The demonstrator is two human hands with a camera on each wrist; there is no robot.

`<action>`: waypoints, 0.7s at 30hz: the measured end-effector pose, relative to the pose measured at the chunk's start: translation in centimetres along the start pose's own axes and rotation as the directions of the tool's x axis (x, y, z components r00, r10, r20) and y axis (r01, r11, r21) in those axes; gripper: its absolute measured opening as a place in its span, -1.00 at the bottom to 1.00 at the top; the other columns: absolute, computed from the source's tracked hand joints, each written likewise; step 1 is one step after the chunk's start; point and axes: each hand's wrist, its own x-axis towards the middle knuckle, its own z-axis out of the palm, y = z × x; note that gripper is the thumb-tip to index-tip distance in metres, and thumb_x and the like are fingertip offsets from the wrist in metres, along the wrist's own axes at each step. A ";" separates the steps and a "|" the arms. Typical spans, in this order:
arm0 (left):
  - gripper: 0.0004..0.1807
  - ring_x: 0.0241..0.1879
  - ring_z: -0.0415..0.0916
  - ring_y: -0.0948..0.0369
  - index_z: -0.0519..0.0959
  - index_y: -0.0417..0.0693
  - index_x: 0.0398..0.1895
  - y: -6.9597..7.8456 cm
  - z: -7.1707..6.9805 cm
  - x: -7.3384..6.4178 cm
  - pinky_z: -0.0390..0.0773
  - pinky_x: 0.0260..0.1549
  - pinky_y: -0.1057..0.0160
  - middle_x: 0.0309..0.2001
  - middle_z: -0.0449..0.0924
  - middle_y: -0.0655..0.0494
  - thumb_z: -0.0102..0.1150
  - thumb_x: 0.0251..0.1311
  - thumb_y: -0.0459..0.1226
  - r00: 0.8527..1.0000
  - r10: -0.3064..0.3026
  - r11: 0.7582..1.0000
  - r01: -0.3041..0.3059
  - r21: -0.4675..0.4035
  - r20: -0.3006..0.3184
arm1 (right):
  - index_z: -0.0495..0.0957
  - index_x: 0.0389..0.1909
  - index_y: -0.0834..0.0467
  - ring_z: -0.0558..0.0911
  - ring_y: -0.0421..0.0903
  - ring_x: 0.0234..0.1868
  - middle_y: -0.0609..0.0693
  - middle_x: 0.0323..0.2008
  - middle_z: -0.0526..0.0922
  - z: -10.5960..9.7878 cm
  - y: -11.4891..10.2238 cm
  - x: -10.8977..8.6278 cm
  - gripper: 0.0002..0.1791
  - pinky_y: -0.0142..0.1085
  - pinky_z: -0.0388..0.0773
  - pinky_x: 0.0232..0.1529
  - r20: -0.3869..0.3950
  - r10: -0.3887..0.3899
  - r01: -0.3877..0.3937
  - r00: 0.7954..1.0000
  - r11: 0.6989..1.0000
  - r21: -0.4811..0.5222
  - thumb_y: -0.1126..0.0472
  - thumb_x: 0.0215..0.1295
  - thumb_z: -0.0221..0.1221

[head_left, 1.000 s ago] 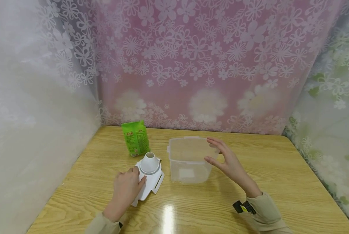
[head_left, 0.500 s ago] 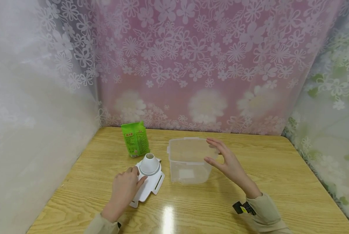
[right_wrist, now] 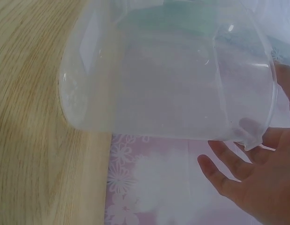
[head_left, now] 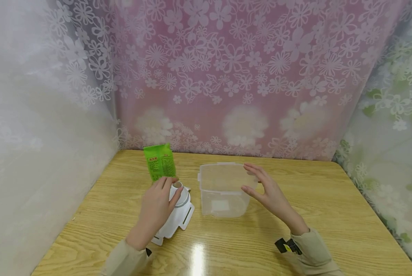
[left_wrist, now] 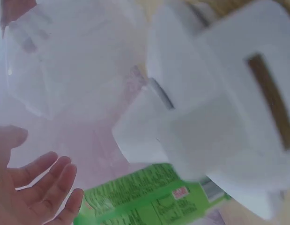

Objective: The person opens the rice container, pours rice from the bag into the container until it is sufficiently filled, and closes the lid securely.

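My left hand (head_left: 157,203) hovers at the cone-shaped spout of a white lid (head_left: 178,218) with slotted side flaps, which lies on the table. Its fingers reach past the spout's far side, and the thumb is on the near side. In the left wrist view, the loosely spread fingers (left_wrist: 41,187) are apart from the lid. A clear plastic box (head_left: 224,203) stands right of the lid, its top uncovered. My right hand (head_left: 273,195) rests at its right rim, fingers extended. Seen from the right wrist, the fingertips (right_wrist: 222,152) are by the rim's clip tab.
A green printed bag (head_left: 161,163) stands upright just behind the lid. The wooden table (head_left: 312,199) ends at a pink floral curtain (head_left: 226,76) at the back. Pale curtains hang on the left and right.
My left hand has lifted from the lid's left edge and moved forward and right to the spout. The right hand and the box have stayed put.
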 end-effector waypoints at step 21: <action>-0.40 0.36 0.36 -0.08 0.27 -0.06 0.54 1.8 2.1 3.8 0.36 0.29 -0.20 0.39 0.43 -0.06 -0.13 0.58 0.01 0.931 0.056 0.970 0.036 -0.242 0.361 | 0.13 0.54 0.31 0.31 0.33 0.42 0.22 0.54 0.16 1.2 -1.4 -0.4 -0.25 0.31 0.25 0.32 -0.003 -0.048 0.042 0.999 0.908 -0.416 -0.07 0.56 0.04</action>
